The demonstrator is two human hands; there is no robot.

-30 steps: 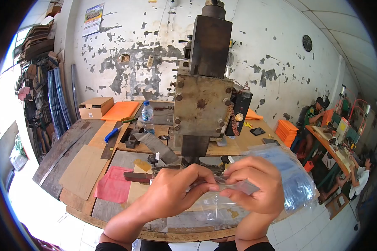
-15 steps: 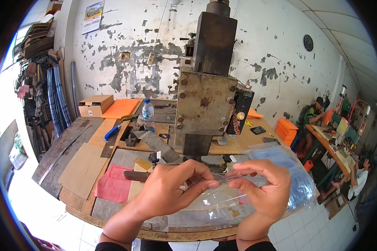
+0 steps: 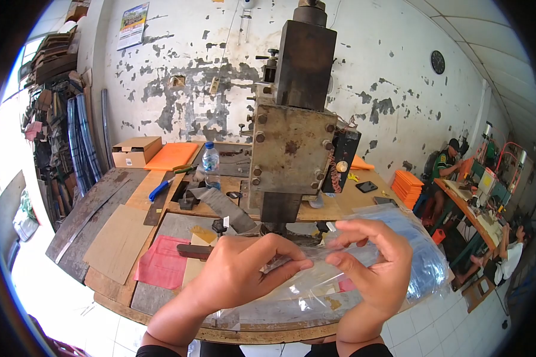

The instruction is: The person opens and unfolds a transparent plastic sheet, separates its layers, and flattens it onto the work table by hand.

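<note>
My left hand pinches a clear plastic sheet between thumb and fingers, above the front of the bench. The sheet hangs down from there, see-through and shiny with glare. My right hand is curved beside the sheet's upper edge, thumb and fingertips apart with a gap between them. Whether the film touches its inner fingers is hard to make out. Just behind both hands stands the press machine, its dark ram ending close above the work plate. Beside my right hand lies a stack of clear bluish plastic sheets.
A red sheet and brown board lie at the left. Farther back are a water bottle, blue-handled tool, cardboard box and phone. Orange pieces are stacked right; two people sit beyond.
My right thumb and fingertips have parted from the pinch they made on the plastic. My left hand keeps its pinch, and the sheet's upper edge now lies flatter between the hands.
</note>
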